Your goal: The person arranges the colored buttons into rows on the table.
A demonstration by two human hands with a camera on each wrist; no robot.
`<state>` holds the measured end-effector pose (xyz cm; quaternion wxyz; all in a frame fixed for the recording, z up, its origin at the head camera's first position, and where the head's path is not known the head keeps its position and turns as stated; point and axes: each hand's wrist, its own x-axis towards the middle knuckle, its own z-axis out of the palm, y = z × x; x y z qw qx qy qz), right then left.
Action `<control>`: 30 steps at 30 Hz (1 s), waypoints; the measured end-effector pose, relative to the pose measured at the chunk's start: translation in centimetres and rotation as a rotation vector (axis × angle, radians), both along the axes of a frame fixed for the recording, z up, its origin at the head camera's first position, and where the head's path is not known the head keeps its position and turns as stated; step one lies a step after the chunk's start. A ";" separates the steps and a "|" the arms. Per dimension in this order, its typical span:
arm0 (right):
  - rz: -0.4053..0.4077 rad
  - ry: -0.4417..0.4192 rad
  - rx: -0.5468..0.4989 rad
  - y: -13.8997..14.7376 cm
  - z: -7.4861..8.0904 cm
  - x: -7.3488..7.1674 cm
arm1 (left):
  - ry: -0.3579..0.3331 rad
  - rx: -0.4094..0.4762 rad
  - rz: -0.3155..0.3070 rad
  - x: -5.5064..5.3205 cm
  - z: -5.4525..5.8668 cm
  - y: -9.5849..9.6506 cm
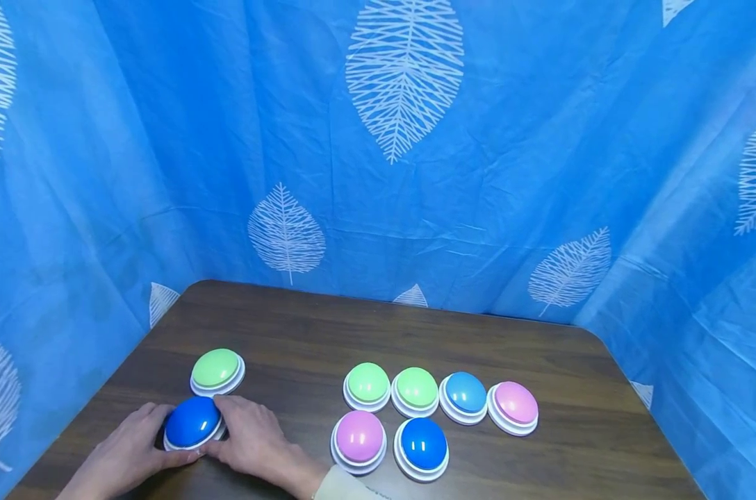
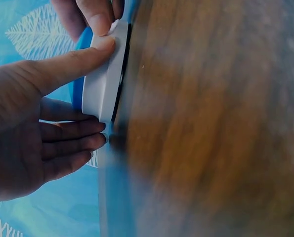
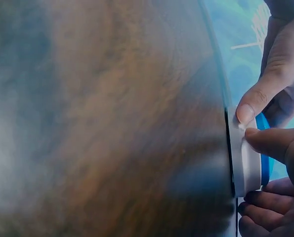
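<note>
button (image 1: 192, 423), dark blue on a white base (image 2: 102, 94), is at the left of the table (image 1: 290, 326), just in front of a lone green button (image 1: 215, 368). left hand (image 1: 128, 442) and right hand (image 1: 251, 433) share the grip, grasping the blue one's base from both flanks, thumbs (image 2: 85, 58) together at the near edge, probably to steady it without pressing the dome (image 1: 193, 418). six more buttons (image 1: 416, 387) stand well to the right, likely leaving both hands room.

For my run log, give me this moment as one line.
left hand: holds dark-blue button; right hand: holds same button; green button: just beyond; six other buttons: two rows, to the right
</note>
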<state>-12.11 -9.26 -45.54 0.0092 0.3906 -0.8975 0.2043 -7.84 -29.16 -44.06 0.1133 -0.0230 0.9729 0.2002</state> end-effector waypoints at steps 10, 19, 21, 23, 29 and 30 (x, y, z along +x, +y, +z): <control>-0.002 0.039 -0.014 0.5 0.3 0.1 | -0.004 -0.016 0.004 0.0 0.3 0.6; 0.003 0.066 -0.032 1.1 0.8 0.2 | 0.006 -0.009 -0.002 0.3 1.2 1.0; 0.009 0.069 -0.033 1.3 1.0 0.3 | -0.002 -0.002 0.000 0.4 1.4 1.0; 0.014 0.077 -0.039 1.5 1.3 0.3 | -0.011 0.000 0.003 0.5 1.7 1.0; 0.027 0.076 -0.067 2.5 2.1 0.5 | -0.001 -0.008 0.006 0.5 2.7 1.6; 0.031 0.066 -0.073 2.7 2.3 0.5 | 0.008 -0.009 0.005 0.5 2.8 1.7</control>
